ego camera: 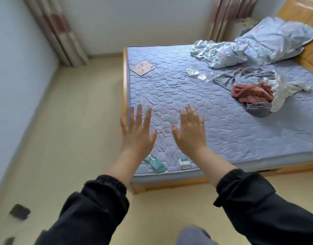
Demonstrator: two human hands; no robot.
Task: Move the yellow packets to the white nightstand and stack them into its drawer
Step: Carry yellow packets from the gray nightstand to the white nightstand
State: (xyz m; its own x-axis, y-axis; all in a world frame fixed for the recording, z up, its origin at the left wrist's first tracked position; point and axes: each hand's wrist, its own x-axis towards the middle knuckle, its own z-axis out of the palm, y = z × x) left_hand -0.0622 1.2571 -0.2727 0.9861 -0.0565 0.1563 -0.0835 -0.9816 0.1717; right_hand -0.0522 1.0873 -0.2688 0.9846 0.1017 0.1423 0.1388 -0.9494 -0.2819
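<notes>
My left hand and my right hand are stretched out side by side over the near corner of the blue quilted mattress, backs up, fingers straight and spread, holding nothing. No yellow packet shows in this view. Beyond the pillow at the far right stands a white piece of furniture, blurred and half hidden; I cannot tell whether it is the nightstand. Below my wrists a teal packet and a small green-and-white box lie on the mattress near its front edge.
A pinkish flat card lies at the mattress's far left. Crumpled clothes, clear plastic wrappers, a rumpled sheet and a pillow cover the right side. Beige floor runs along the left; curtains hang at the back.
</notes>
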